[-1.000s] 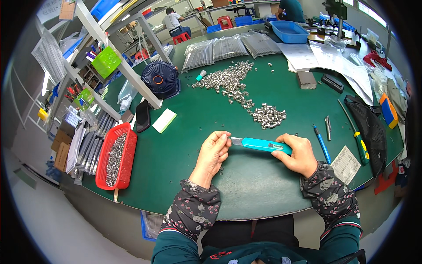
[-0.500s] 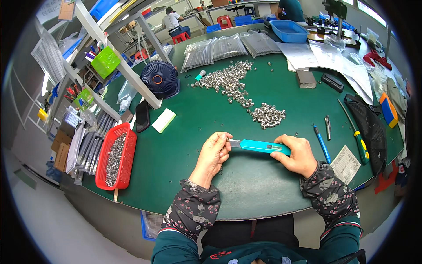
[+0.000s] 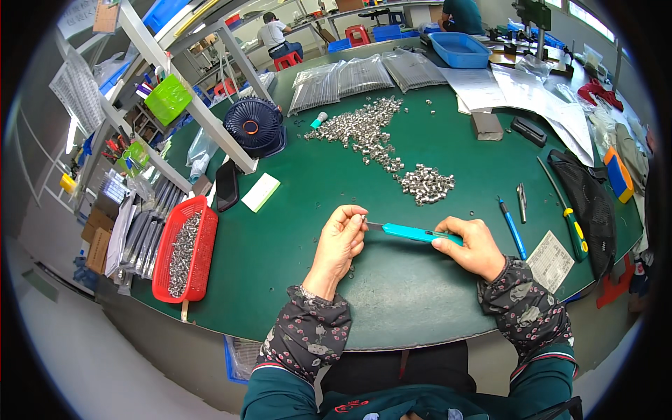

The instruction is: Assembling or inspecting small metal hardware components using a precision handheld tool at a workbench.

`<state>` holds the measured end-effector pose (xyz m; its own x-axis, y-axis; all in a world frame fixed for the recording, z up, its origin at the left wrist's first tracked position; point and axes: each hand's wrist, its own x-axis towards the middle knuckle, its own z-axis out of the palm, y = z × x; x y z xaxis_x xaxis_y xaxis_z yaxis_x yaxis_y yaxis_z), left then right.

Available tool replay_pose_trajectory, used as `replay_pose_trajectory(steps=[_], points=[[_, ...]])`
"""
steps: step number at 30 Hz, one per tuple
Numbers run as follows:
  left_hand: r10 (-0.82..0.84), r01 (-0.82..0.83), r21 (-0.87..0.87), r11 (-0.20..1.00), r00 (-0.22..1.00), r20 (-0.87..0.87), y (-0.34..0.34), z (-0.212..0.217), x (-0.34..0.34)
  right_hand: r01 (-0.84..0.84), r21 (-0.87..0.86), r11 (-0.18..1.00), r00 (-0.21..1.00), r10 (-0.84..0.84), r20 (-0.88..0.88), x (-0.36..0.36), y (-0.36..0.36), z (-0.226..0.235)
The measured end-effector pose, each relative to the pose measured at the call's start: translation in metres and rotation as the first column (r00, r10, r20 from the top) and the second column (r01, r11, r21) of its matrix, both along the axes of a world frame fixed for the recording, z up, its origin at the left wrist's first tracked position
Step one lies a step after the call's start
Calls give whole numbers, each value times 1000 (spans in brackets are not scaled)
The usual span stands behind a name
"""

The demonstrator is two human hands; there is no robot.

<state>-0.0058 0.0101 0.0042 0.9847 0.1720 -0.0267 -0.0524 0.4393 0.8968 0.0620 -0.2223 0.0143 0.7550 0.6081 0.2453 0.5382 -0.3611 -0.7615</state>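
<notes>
My right hand (image 3: 477,246) is closed round the handle of a turquoise utility knife (image 3: 411,233). The knife's blade (image 3: 375,226) is out and points left, its tip close to the fingertips of my left hand (image 3: 337,243). Thumb and forefinger of that hand pinch a small metal ring (image 3: 364,219), mostly covered by the fingers. Beyond my hands lies a small heap of short silver rings (image 3: 428,184), and a larger spread of the same rings (image 3: 357,126) trails off behind it.
At the left, a red plastic basket (image 3: 208,241) holds many small metal parts. Near it are a phone (image 3: 227,185), a notepad (image 3: 261,192) and a fan (image 3: 253,127). On the right lie a blue pen (image 3: 513,229), a screwdriver (image 3: 575,234) and a black bag (image 3: 584,203). Bagged tubes (image 3: 364,75) line the back.
The knife has turned in my right hand, showing its narrower edge, and its blade tilts slightly. My left hand has shifted a little upward, still pinching.
</notes>
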Motion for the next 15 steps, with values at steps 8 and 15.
replay_pose_trajectory(steps=[8,15], points=[[17,-18,47,999,1000,20,0,-1,0,6,-21,1000,995,-8,-104,-1,0,3],[33,-35,101,994,999,21,-3,0,0,3,20,1000,994,-1,-105,0,0,1]])
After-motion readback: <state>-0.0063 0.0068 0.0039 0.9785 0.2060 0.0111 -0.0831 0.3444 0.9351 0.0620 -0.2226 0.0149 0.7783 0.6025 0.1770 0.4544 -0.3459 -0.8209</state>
